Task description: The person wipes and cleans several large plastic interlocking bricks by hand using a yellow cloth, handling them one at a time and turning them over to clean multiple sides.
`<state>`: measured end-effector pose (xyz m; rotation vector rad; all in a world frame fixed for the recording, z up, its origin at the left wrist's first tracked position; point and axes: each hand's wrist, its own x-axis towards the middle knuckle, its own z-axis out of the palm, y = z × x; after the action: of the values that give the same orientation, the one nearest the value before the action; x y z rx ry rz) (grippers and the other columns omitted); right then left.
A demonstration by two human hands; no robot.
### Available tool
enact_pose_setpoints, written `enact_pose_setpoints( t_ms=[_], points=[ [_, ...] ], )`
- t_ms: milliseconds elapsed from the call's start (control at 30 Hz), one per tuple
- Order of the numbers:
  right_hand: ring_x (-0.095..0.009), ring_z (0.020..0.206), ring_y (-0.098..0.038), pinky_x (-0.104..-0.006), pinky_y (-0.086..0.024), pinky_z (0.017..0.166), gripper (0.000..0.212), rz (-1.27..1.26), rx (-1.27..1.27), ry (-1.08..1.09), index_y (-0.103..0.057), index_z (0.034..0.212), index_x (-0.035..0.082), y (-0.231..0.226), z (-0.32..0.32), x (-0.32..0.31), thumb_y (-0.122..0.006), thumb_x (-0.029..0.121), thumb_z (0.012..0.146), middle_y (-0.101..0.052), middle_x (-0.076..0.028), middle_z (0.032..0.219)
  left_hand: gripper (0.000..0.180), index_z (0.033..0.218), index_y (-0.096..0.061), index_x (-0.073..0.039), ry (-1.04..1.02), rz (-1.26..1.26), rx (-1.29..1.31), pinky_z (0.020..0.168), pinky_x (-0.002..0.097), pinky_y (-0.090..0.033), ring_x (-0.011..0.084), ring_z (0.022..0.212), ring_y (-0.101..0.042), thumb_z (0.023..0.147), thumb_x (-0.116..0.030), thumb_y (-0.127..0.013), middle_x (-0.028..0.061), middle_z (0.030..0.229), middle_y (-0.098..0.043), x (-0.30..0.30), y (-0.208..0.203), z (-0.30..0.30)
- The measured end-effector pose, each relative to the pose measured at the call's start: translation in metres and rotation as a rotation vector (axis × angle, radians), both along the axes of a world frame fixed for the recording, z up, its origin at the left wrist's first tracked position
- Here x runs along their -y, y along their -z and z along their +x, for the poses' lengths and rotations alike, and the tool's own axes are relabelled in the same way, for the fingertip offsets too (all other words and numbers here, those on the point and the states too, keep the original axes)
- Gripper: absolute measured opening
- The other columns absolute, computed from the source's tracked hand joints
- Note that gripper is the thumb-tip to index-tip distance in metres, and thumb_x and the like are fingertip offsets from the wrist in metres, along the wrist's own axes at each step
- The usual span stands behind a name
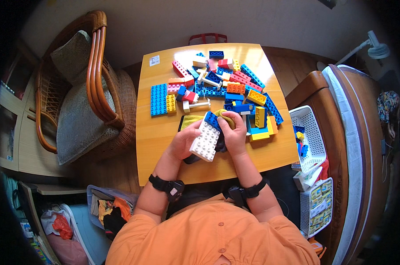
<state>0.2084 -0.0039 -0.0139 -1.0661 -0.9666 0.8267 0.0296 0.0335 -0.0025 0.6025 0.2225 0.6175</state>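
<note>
My left hand (181, 143) is closed around the side of a large white studded building block (204, 142), held tilted above the table. A small blue studded brick (213, 118) sits at its far end; whether it is joined on cannot be told. My right hand (235, 134) is closed on a yellow-green cloth (229, 119), pressing with the thumb near the blue brick. More yellow-green cloth (189, 121) shows behind the white block. A dark thing, partly hidden, lies under my hands. Just beyond them is a white axle-like piece (197, 105).
A heap of coloured bricks (226, 81) covers the far part of the wooden table (158, 145). A blue studded plate (158, 100) lies at left beside a yellow brick (171, 104). White baskets (315, 132) stand at right, a rattan chair (100, 66) at left.
</note>
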Motion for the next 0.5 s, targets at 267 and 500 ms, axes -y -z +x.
enact_pose_setpoints(
  t_ms=[267,500],
  points=[
    [-0.016,0.099,-0.064,-0.0278,-0.053,0.086,0.024,0.035,0.166,0.099,-0.063,0.114,0.001,-0.006,-0.006,0.001,-0.071,0.007,0.091,-0.066,-0.008,0.109,0.068,0.154,-0.03,-0.004,-0.163,-0.049,-0.019,0.105,0.0381,-0.046,0.0244,0.126,-0.055,0.091,-0.013,-0.056,0.0148,0.14,-0.053,0.01,-0.013,0.008],
    [-0.018,0.099,-0.064,-0.0287,-0.052,0.086,0.024,0.088,0.097,0.143,-0.064,0.114,0.002,-0.008,-0.01,0.002,-0.071,0.005,0.091,-0.066,-0.01,0.11,0.045,0.135,-0.051,-0.003,-0.165,0.015,-0.275,0.094,0.0363,-0.054,0.0197,0.106,-0.066,0.091,0.0,-0.059,0.0101,0.119,-0.065,0.007,0.002,0.006]
  ],
)
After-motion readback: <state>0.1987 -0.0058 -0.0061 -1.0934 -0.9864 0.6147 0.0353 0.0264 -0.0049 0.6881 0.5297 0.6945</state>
